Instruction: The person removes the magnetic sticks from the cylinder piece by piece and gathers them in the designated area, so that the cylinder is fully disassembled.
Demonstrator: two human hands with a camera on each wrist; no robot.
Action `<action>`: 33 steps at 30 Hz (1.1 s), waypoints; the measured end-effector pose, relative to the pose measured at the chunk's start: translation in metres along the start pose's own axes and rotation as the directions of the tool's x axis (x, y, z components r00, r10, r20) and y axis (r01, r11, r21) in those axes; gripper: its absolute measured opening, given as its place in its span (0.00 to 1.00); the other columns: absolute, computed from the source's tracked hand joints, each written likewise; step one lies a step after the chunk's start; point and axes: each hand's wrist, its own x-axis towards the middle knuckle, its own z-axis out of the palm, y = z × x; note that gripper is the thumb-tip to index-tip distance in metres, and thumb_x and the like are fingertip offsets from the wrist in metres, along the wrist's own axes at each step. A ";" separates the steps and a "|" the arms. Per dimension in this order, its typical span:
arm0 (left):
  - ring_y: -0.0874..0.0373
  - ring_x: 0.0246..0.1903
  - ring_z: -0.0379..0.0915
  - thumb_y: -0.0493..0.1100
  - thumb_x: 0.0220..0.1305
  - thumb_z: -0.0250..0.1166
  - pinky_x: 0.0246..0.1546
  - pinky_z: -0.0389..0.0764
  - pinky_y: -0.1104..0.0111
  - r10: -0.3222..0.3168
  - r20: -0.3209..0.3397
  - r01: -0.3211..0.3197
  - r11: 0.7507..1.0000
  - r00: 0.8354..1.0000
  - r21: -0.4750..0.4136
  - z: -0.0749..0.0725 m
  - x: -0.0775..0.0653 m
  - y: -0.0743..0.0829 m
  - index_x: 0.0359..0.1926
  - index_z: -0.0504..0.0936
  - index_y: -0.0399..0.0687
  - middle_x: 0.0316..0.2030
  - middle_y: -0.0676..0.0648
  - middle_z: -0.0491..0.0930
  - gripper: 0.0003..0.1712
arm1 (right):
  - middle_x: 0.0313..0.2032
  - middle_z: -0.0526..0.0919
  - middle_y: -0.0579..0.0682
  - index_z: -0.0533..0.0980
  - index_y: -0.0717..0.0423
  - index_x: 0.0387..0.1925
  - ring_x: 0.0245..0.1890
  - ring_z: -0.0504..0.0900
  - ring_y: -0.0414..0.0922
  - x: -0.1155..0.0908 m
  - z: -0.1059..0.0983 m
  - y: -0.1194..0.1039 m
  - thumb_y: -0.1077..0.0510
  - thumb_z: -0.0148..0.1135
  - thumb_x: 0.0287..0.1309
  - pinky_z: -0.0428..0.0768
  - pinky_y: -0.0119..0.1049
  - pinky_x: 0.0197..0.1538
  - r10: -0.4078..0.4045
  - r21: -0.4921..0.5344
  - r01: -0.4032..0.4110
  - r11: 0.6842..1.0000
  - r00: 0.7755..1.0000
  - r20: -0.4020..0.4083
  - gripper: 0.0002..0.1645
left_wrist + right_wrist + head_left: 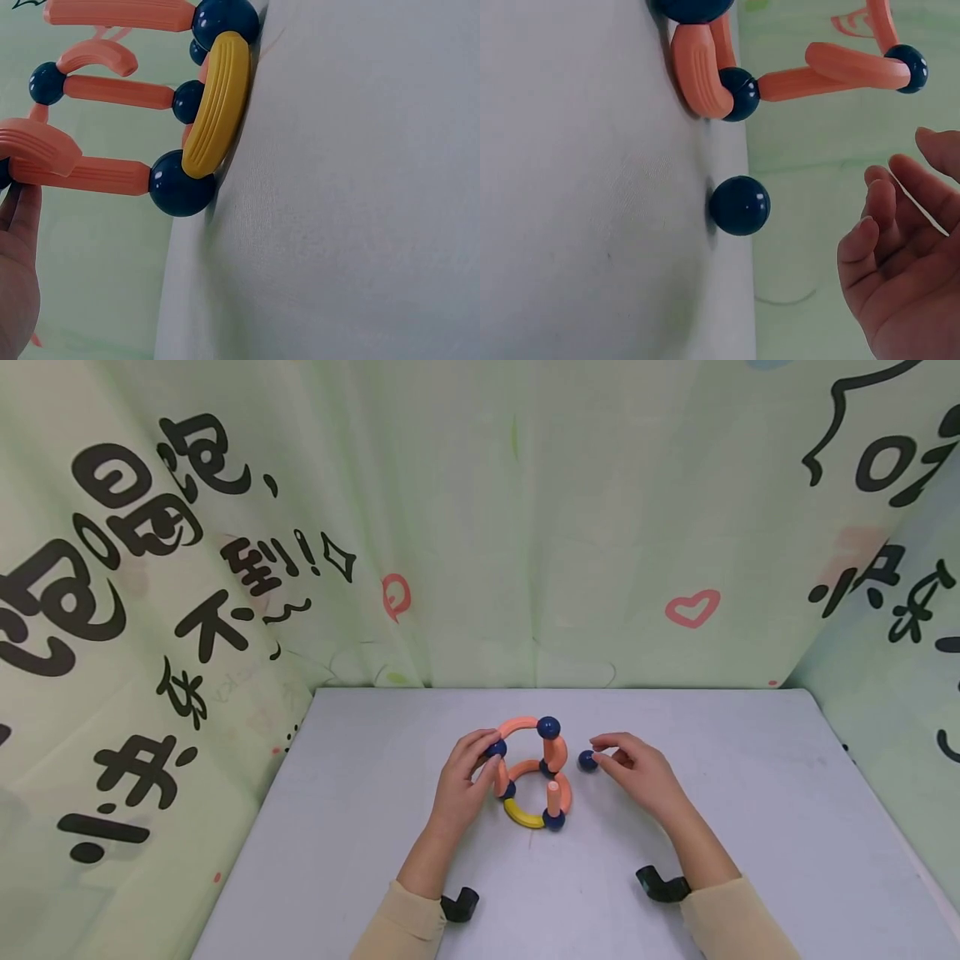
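Note:
A two-level frame of navy balls and salmon rods stands on the table. Its lower ring includes one yellow curved rod (523, 814), and a straight salmon rod (553, 797) rises from the near ball with its top end bare. At the upper left corner, my left hand (459, 781) pinches a navy ball (497, 748) between thumb and fingers. A loose navy ball (739, 205) lies on the table to the right of the frame. Above and beside it, my right hand (637, 774) holds nothing, its fingers loosely bent and apart from the ball in the right wrist view.
The white table (360, 860) ends at a back edge close behind the frame. Pale green curtains (465, 527) with black lettering hang behind and at both sides. A black wrist device (663, 885) sits on my right wrist, another (461, 906) on my left.

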 end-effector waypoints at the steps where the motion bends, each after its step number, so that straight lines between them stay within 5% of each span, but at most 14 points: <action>1: 0.54 0.60 0.74 0.43 0.72 0.59 0.60 0.77 0.65 0.000 0.000 0.000 1.000 1.000 -0.002 0.000 0.000 0.000 0.64 0.77 0.52 0.63 0.50 0.73 0.21 | 0.49 0.83 0.52 0.78 0.49 0.56 0.38 0.77 0.47 -0.003 0.000 -0.003 0.46 0.61 0.67 0.78 0.33 0.38 -0.003 0.027 0.003 1.000 1.000 0.006 0.21; 8: 0.55 0.60 0.74 0.44 0.73 0.59 0.60 0.76 0.65 0.000 0.001 0.000 1.000 1.000 -0.014 0.000 0.000 0.000 0.64 0.77 0.53 0.63 0.51 0.72 0.21 | 0.39 0.83 0.56 0.79 0.50 0.54 0.34 0.79 0.50 -0.016 0.016 -0.011 0.44 0.58 0.68 0.78 0.32 0.35 -0.082 0.161 0.062 0.985 0.989 0.120 0.20; 14: 0.55 0.60 0.75 0.44 0.73 0.59 0.60 0.76 0.65 0.006 0.006 -0.006 1.000 1.000 -0.020 0.001 -0.001 0.001 0.64 0.76 0.53 0.63 0.50 0.72 0.21 | 0.36 0.84 0.50 0.78 0.49 0.54 0.31 0.79 0.43 -0.024 0.030 -0.010 0.48 0.61 0.67 0.78 0.31 0.34 -0.167 0.220 0.123 0.968 0.966 0.195 0.18; 33: 0.56 0.60 0.75 0.44 0.72 0.59 0.60 0.76 0.64 0.003 -0.007 -0.003 1.000 1.000 -0.025 0.001 0.000 -0.003 0.64 0.76 0.55 0.63 0.51 0.72 0.21 | 0.33 0.80 0.44 0.77 0.53 0.57 0.30 0.75 0.36 -0.025 0.054 -0.010 0.47 0.67 0.61 0.77 0.29 0.34 -0.203 0.172 0.162 0.972 0.944 0.259 0.26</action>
